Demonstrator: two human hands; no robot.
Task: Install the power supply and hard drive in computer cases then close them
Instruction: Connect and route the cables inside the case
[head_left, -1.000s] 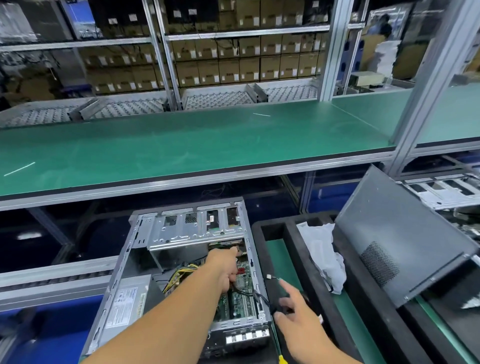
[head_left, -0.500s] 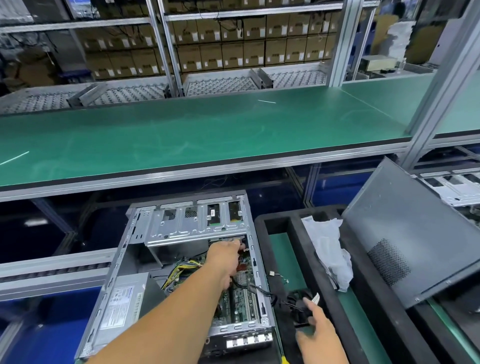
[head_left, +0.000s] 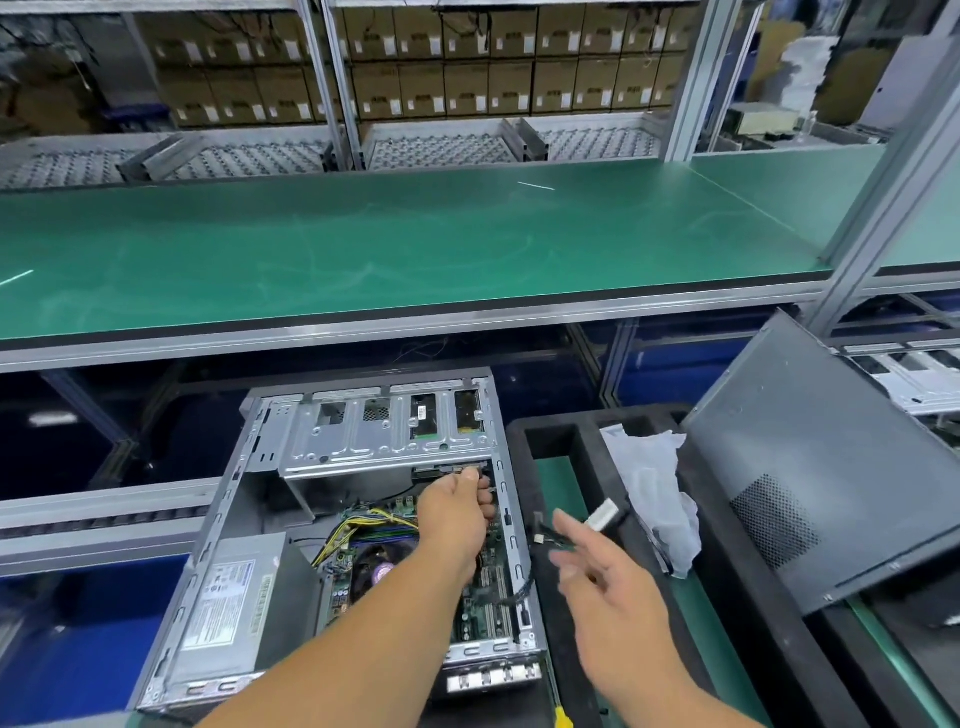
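- Your left hand (head_left: 460, 512) is pinching a connector under the drive cage (head_left: 389, 436) inside the open computer case (head_left: 249, 519).
- Your right hand (head_left: 608, 587) is hovering with loose, blurred fingers beside the black cable (head_left: 558, 540); I cannot tell whether it is holding anything.

A long green shelf (head_left: 415, 249) runs across the view and serves as the landmark here. Behind it, roller racks (head_left: 249, 158) sit at its far edge, and beyond those, rows of brown cardboard boxes (head_left: 467, 67) fill metal shelving. At its right end an aluminium post (head_left: 893, 171) rises at a slant. Below its front edge and to the right lies a black foam tray (head_left: 587, 431) with a green floor, and a crumpled white plastic bag (head_left: 654, 488) rests in that tray. Lower still, a yellow screwdriver handle (head_left: 562, 717) shows at the bottom edge.
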